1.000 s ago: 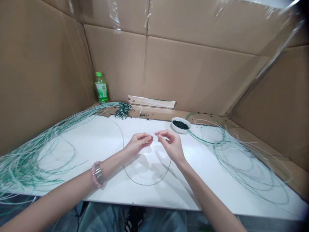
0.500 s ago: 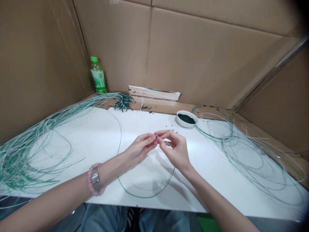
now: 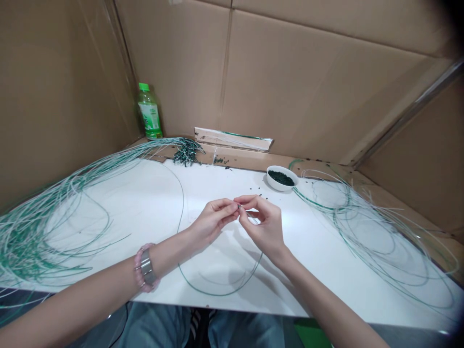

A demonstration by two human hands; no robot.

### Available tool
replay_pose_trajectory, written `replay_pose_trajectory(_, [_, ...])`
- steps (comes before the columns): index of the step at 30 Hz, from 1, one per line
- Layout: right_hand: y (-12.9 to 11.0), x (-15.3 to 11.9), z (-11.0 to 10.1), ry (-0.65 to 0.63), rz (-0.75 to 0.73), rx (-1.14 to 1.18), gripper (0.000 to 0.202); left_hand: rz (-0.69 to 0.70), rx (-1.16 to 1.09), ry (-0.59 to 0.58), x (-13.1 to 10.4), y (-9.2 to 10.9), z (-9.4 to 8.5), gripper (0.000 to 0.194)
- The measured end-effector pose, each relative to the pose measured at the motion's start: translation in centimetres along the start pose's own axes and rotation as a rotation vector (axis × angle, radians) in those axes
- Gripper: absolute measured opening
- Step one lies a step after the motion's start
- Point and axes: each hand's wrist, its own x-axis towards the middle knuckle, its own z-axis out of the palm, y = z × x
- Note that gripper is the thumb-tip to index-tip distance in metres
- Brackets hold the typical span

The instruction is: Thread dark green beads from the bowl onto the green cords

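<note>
Over the middle of the white table, my left hand (image 3: 219, 217) and my right hand (image 3: 264, 223) meet at their fingertips. Between them a small dark piece (image 3: 239, 206) shows at the end of a thin green wire (image 3: 217, 294); its exact shape is mostly covered. My left thumb and fingers pinch this piece. With thumb and forefinger closed, my right hand holds the wire just beside it. From there the wire loops down toward the front edge and passes my left forearm. Behind my hands stands a white bowl (image 3: 268, 182) filled with small dark green pieces.
A large bundle of green and white wires (image 3: 68, 188) lies on the left, its dark-tipped ends at the back. More looped wires (image 3: 366, 227) spread on the right. A green bottle (image 3: 150, 116) stands in the back corner. Cardboard walls (image 3: 308, 87) enclose the table (image 3: 145, 193).
The view has shifted slightly. Both hands keep their pinch at the wire's end, and my fingertips have closed a little further over the small piece.
</note>
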Motion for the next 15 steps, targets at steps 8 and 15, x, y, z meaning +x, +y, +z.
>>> replay_pose_trajectory(8, [0.47,0.13,0.06,-0.002,0.055,0.063,0.007,0.16,0.213,0.065,-0.05,0.07,-0.01,0.018])
replay_pose_trajectory(15, [0.46,0.29,-0.19,0.004,0.069,0.01,0.009,0.291,0.322,0.13,-0.03,0.49,-0.1,0.015])
